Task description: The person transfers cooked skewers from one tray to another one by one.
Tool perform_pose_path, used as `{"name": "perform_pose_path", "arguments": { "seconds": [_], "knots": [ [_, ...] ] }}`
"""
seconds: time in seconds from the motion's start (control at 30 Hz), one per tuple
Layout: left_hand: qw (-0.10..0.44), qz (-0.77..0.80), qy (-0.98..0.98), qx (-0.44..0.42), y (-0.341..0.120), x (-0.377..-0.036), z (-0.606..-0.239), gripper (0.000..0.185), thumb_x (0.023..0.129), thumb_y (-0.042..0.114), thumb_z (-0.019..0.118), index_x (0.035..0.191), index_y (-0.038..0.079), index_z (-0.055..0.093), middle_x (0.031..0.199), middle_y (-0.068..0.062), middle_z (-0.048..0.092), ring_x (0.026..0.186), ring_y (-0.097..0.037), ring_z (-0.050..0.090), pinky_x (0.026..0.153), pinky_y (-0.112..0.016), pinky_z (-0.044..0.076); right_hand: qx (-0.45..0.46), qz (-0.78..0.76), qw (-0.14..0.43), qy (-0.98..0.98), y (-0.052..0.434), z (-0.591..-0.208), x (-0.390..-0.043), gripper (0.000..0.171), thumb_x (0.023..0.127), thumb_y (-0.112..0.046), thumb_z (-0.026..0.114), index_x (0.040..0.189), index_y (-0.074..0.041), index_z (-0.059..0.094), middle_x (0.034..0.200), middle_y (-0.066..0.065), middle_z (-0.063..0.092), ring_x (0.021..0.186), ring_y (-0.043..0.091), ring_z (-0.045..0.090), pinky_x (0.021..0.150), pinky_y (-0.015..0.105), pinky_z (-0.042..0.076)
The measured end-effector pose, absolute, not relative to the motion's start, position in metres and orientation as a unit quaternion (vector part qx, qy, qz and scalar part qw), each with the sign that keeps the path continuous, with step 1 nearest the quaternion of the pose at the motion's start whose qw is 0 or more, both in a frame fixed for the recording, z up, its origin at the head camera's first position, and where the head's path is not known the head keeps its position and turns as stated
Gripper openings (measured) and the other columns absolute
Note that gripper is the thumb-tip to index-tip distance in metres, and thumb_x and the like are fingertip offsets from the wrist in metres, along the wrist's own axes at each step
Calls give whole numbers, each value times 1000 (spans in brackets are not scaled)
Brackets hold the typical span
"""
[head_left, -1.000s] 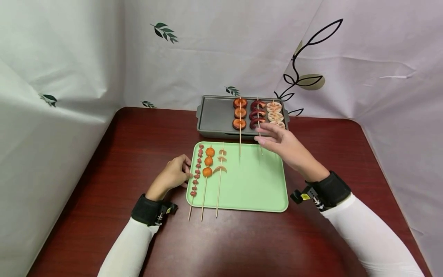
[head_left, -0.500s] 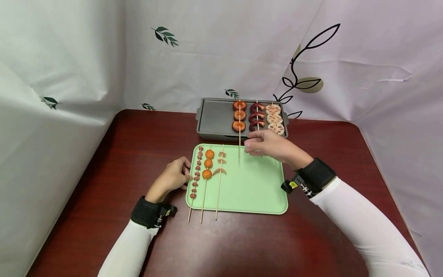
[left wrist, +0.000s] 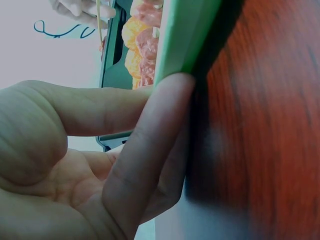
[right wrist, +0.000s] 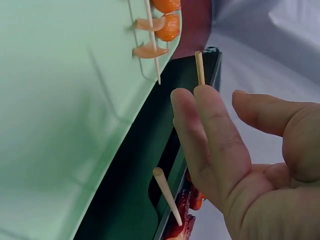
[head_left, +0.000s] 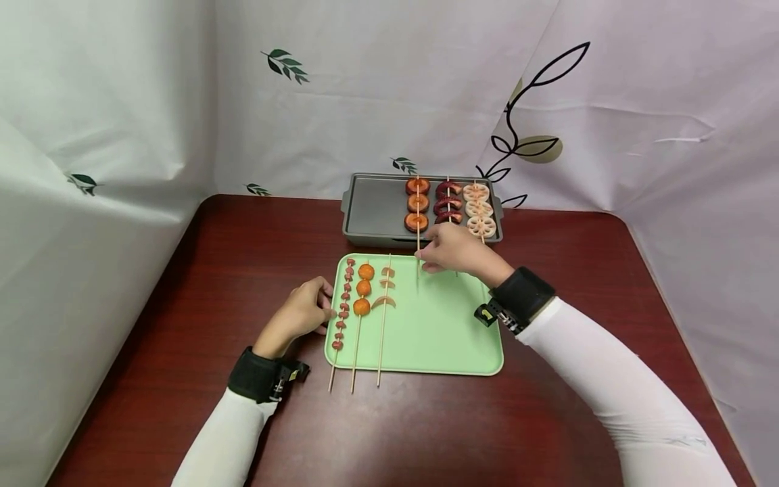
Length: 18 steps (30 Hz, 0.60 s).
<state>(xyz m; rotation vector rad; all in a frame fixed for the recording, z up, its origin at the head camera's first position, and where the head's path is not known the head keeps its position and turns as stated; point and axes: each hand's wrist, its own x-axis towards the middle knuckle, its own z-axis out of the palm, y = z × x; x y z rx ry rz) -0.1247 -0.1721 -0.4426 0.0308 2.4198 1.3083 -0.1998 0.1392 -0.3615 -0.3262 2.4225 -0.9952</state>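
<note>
My left hand (head_left: 301, 308) pinches the left edge of a light green tray (head_left: 438, 331); up close in the left wrist view, thumb and forefinger meet the tray rim (left wrist: 182, 40). My right hand (head_left: 456, 247) is at the bare stick of a skewer of round, brown-edged orange slices (head_left: 417, 203). In the right wrist view that stick (right wrist: 199, 67) stands behind the fingertips, and the thumb is apart from the fingers. This skewer lies on a grey grill pan (head_left: 377, 203), its stick reaching over the green tray. Beside it lies a dark red tentacle skewer (head_left: 448, 189).
A lotus root skewer (head_left: 479, 210) lies at the pan's right. On the tray's left side are skewers of small reddish pieces (head_left: 344, 306), orange balls (head_left: 363, 288) and pale curved slices (head_left: 386, 301). A white patterned cloth (head_left: 365, 88) hangs behind the table.
My right hand has moved left and slightly down, from the tentacle skewer to the stick of the round-slice skewer. My left hand keeps its place at the tray edge.
</note>
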Motion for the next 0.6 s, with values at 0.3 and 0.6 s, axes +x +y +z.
{"name": "perform_pose_path", "arguments": {
  "seconds": [0.3,0.6],
  "knots": [
    [199,466,862,11,-173,-124,-442,26,91,-7,67,113,-4,54,84,-14,58,65,-22,62,54,-34,63,-113,-349,235,900,129,-369,-205,16,99,-18,70,100,-2,70,81,7,76,88,32,76,78,40,63],
    [201,465,862,12,-173,-124,-441,26,92,-7,66,115,-4,53,86,-14,58,66,-23,62,55,-35,63,-90,-363,239,896,122,-370,-203,8,98,-9,69,97,-2,68,81,7,74,92,37,75,84,47,63]
  ]
}}
